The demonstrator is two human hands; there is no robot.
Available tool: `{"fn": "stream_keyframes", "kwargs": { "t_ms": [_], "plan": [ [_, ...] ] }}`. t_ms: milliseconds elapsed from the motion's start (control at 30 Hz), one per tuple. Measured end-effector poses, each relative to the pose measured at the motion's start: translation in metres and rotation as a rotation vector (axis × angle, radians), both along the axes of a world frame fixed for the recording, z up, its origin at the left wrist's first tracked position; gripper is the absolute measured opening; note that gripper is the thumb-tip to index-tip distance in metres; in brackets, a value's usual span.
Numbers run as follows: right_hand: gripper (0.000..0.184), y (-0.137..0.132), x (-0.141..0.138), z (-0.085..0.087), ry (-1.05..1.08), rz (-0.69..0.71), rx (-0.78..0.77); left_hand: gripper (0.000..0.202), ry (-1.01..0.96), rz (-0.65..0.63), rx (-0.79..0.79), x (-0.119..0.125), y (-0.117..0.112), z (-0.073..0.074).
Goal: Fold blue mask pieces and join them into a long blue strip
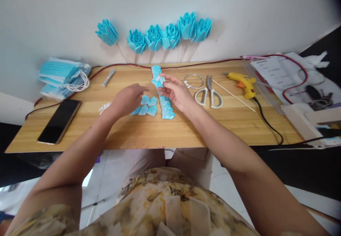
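My right hand [178, 91] pinches a small light-blue petal-shaped piece [161, 80] with a white strip on it. It is above a column of overlapping blue pieces [167, 111] lying on the table, which the hand partly covers. Over a small group of loose blue petal pieces [144, 109] is my left hand [128, 100], back upward, index finger stretched toward the right hand. Nothing shows in it, though its palm and thumb are hidden. Some small white strips [105, 107] lie beside the left wrist.
Several blue flowers on sticks [153, 38] lean on the wall. At left lie face masks [60, 72], a phone [59, 121] and grey ties [108, 77]. At right are a tape roll [195, 81], scissors [209, 93], a wooden stick [233, 94] and a corded yellow glue gun [243, 82].
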State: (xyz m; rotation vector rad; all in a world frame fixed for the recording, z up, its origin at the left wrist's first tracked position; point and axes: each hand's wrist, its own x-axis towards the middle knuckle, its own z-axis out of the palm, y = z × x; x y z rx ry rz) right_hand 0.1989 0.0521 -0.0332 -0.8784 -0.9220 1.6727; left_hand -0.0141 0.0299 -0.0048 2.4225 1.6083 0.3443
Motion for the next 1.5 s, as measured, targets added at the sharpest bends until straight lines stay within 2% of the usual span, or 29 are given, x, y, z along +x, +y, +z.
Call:
{"fn": "stream_keyframes", "kwargs": {
  "t_ms": [100,200,333,500,667,733,867,967,1133,1233,1400,1500],
  "plan": [
    [0.029,-0.001,-0.001,-0.002,0.008,0.007,0.027,0.038,-0.411,0.103,0.018,0.007,0.004,0.007],
    [0.028,-0.002,-0.002,-0.005,0.034,0.002,0.035,0.029,-0.771,0.173,-0.137,0.019,0.002,0.007],
    [0.031,-0.004,-0.004,-0.008,0.074,0.011,0.049,0.031,-1.005,0.172,-0.268,0.032,-0.005,-0.007],
    [0.033,-0.009,-0.007,-0.008,0.02,0.067,0.057,0.028,-1.04,0.179,-0.292,0.031,-0.009,-0.019],
    [0.03,-0.014,-0.003,-0.001,-0.059,0.149,0.128,0.031,-1.095,0.212,-0.345,0.023,-0.009,-0.014],
    [0.027,-0.014,0.0,0.003,-0.108,0.144,0.149,0.031,-1.072,0.184,-0.363,0.022,-0.01,-0.013],
    [0.033,-0.015,0.003,0.006,-0.24,0.11,0.204,0.033,-0.945,0.116,-0.39,0.022,-0.013,-0.012],
    [0.033,-0.015,0.002,0.005,-0.313,0.121,0.275,0.034,-0.948,0.097,-0.389,0.022,-0.014,-0.011],
    [0.035,-0.015,-0.003,-0.003,-0.301,0.179,0.321,0.036,-1.152,0.151,-0.355,0.021,-0.012,-0.01],
    [0.036,-0.014,-0.006,-0.008,-0.305,0.194,0.325,0.038,-1.233,0.14,-0.351,0.021,-0.01,-0.012],
    [0.036,-0.013,-0.006,-0.009,-0.298,0.106,0.326,0.037,-1.205,0.07,-0.414,0.02,-0.009,-0.018],
    [0.032,-0.014,-0.005,-0.003,-0.282,0.142,0.339,0.034,-1.147,0.089,-0.408,0.02,-0.008,-0.019]
  ]
}}
